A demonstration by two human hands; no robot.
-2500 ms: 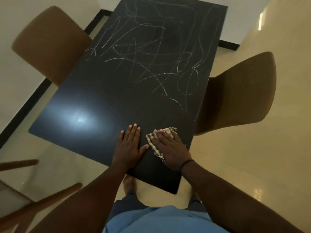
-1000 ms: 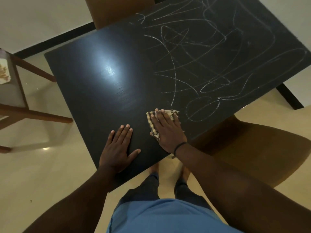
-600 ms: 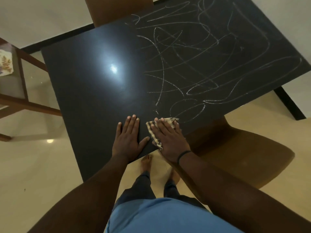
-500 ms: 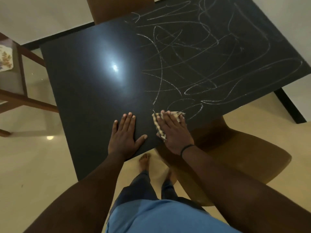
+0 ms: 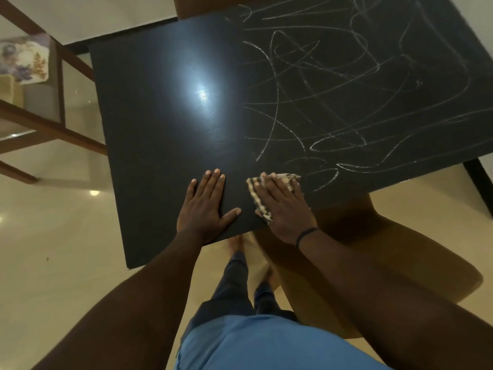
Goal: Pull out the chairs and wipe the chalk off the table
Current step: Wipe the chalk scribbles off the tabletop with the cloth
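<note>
A black table (image 5: 165, 124) fills the upper middle of the head view. White chalk scribbles (image 5: 346, 97) cover its right half, while the left half is bare and glossy. My right hand (image 5: 285, 206) presses flat on a small striped cloth (image 5: 257, 198) near the table's near edge, at the border of the chalk. My left hand (image 5: 206, 206) rests flat on the bare tabletop just to the left of it, fingers straight. A brown upholstered chair (image 5: 386, 263) stands under my right arm, partly beneath the table's edge.
A second brown chair (image 5: 202, 6) shows its back beyond the far edge. A wooden-framed piece of furniture (image 5: 53, 129) with a floral cushion (image 5: 24, 60) stands at the left. My bare feet (image 5: 237, 243) are on the glossy cream floor below the table's edge.
My view has swung round the table's corner. My right hand has slid the cloth to the right and a little forward into the chalk marks. My left hand stays flat beside it.
</note>
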